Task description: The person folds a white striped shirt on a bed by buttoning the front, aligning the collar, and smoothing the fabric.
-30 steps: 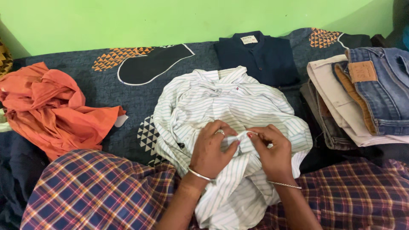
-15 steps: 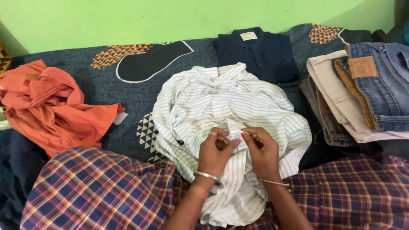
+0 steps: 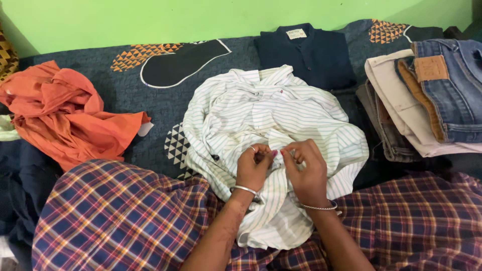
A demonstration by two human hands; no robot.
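Left hand (image 3: 253, 168) and right hand (image 3: 305, 170) side by side, fingers pinched on front of striped shirt (image 3: 261, 115) spread under and beyond them; orange cloth (image 3: 65, 113) far left, folded jeans (image 3: 447, 95) far right, navy shirt (image 3: 311, 55) beyond

Views: one only, a camera worn on the person's head; no second view shares the scene.
Position: above the person's lap, at the near edge of the bed (image 3: 150, 100).
Direction: it faces forward and steeply down, across the bed toward the green wall (image 3: 201, 20) at the top of the frame.
Nearness: close; the left hand (image 3: 253, 168) and right hand (image 3: 306, 170) sit low of centre, forearms running out of the bottom edge.
Span: the checked lap (image 3: 115, 216) fills the bottom, the striped shirt (image 3: 261, 110) the middle, the folded stack (image 3: 427, 100) the right edge, the orange cloth (image 3: 65, 115) the left.
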